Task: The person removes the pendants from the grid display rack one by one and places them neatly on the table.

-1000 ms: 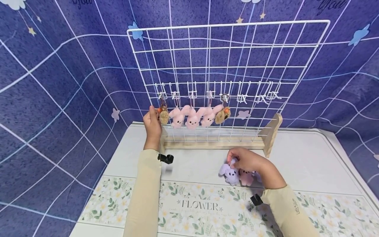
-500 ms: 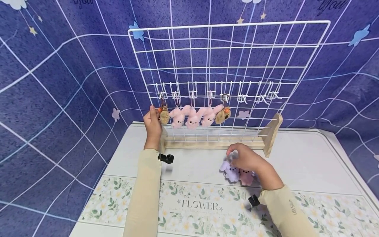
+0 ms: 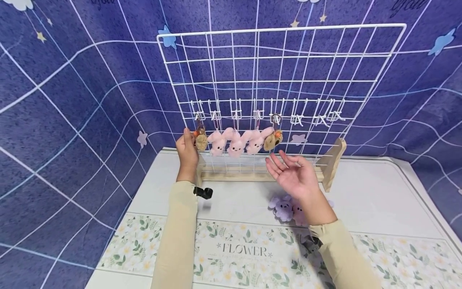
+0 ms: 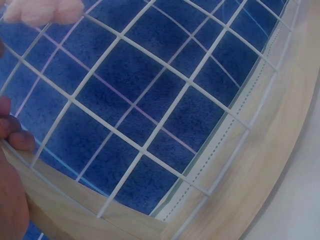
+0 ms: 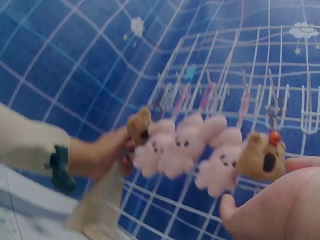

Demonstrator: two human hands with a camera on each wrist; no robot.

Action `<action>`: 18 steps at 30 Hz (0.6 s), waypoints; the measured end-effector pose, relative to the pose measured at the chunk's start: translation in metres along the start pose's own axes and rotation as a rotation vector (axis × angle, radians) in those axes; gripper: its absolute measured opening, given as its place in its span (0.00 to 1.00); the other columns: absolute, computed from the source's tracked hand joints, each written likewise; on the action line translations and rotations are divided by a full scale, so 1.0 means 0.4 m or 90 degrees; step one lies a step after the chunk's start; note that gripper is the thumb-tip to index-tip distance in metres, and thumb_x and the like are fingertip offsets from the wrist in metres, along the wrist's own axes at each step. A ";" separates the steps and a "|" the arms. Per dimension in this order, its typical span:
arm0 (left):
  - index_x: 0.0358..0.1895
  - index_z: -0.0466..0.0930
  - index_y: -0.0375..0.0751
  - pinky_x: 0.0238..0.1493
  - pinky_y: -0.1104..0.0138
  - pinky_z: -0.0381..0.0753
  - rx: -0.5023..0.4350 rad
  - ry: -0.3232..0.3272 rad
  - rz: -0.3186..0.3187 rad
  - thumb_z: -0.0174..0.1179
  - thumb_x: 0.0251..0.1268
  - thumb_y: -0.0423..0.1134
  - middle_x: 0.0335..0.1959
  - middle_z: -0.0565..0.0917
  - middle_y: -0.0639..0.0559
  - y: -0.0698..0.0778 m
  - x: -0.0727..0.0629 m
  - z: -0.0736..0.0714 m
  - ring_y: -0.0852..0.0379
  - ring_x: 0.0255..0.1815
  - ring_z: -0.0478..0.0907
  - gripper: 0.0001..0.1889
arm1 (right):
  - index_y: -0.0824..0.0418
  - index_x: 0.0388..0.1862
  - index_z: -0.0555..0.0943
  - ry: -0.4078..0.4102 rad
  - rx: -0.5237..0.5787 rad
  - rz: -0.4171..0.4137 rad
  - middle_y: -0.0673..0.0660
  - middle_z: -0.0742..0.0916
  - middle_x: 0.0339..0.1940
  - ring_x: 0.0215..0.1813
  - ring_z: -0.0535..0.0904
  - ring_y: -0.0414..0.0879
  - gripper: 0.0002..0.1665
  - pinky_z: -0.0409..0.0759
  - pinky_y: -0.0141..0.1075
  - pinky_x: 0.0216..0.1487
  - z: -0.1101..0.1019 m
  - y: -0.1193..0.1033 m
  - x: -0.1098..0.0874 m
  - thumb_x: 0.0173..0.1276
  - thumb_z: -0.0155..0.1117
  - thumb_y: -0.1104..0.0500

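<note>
Gently, while the left hand (image 3: 187, 150) grips the left edge of the rack (image 3: 256, 82), the loose, empty right hand (image 3: 295, 176) should touch the nearest brown bear (image 3: 272, 141) softly.

The white worktop (image 3: 231, 204) carries a printed band of flowers and leaves (image 3: 220, 277), lettered FLOWER, across its near part. Toward the back, a white wire grid rack (image 3: 281, 30) stands on a pale wooden base (image 3: 234, 177). In front of that base lies a lilac plush bunny (image 3: 283, 209), just beside a pink plush toy (image 3: 298, 213) partly hidden by the right forearm (image 3: 319, 208).
</note>
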State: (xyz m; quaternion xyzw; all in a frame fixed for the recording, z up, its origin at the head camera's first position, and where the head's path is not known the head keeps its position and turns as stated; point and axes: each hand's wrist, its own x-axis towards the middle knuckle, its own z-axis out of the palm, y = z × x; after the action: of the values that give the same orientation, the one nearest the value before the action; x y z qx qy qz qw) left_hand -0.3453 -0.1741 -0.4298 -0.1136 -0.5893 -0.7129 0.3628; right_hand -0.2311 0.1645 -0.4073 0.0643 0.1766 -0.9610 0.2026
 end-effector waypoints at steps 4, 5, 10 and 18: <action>0.15 0.63 0.53 0.18 0.76 0.58 0.000 0.001 0.002 0.42 0.87 0.39 0.14 0.63 0.66 0.004 0.001 0.003 0.70 0.15 0.59 0.29 | 0.58 0.74 0.65 -0.024 0.127 -0.009 0.56 0.57 0.88 0.89 0.52 0.56 0.28 0.52 0.46 0.89 0.030 0.004 -0.008 0.77 0.50 0.62; 0.15 0.63 0.53 0.18 0.76 0.58 -0.001 -0.001 0.001 0.42 0.86 0.39 0.14 0.63 0.67 0.005 0.001 0.004 0.70 0.15 0.59 0.28 | 0.57 0.77 0.62 -0.031 0.136 -0.016 0.56 0.56 0.89 0.90 0.50 0.56 0.32 0.50 0.47 0.90 0.035 0.007 -0.010 0.76 0.51 0.62; 0.16 0.63 0.53 0.18 0.76 0.59 -0.007 -0.002 -0.005 0.42 0.87 0.40 0.14 0.63 0.66 0.005 0.002 0.005 0.71 0.15 0.59 0.28 | 0.59 0.77 0.61 -0.084 0.138 -0.039 0.55 0.53 0.90 0.91 0.45 0.51 0.33 0.45 0.45 0.91 0.060 0.014 -0.024 0.74 0.49 0.63; 0.17 0.60 0.38 0.18 0.76 0.58 -0.016 -0.003 -0.010 0.42 0.87 0.40 0.15 0.63 0.64 0.006 0.000 0.000 0.70 0.15 0.59 0.28 | 0.58 0.58 0.76 -0.193 0.073 -0.045 0.59 0.67 0.79 0.89 0.50 0.50 0.18 0.44 0.44 0.91 0.078 0.023 -0.041 0.72 0.48 0.67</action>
State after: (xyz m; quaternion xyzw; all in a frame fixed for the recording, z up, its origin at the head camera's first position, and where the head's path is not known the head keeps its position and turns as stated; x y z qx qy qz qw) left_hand -0.3438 -0.1743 -0.4281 -0.1153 -0.5821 -0.7228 0.3541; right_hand -0.2140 0.1511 -0.3780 -0.0762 0.0908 -0.9749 0.1887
